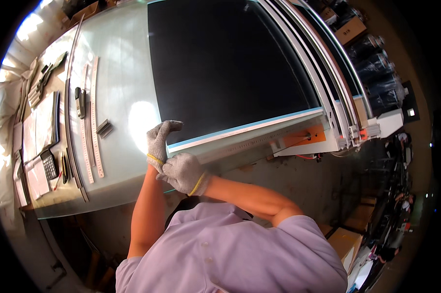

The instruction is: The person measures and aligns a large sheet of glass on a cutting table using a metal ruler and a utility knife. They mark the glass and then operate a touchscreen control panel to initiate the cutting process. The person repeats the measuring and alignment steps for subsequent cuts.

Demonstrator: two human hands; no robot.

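Observation:
Both of my hands wear grey knitted gloves with yellow-edged cuffs. My left hand (pixel 159 139) is raised over the front left corner of a large black sheet (pixel 230 68), its fingers stretched to the right and holding nothing. My right hand (pixel 184 173) is closed at the left wrist, its fingers on the cuff of the left glove (pixel 155 159). A blue and white strip (pixel 250 129) runs along the near edge of the black sheet, which lies flat on the glass-topped table (pixel 118 93).
Left of the sheet lie steel rulers (pixel 94 117), utility knives (pixel 80 102) and a small grey metal piece (pixel 104 128). Further left are a calculator (pixel 49 164) and papers (pixel 35 127). A metal rail assembly (pixel 323 63) crosses the table's right side. Cardboard boxes (pixel 345 244) stand at lower right.

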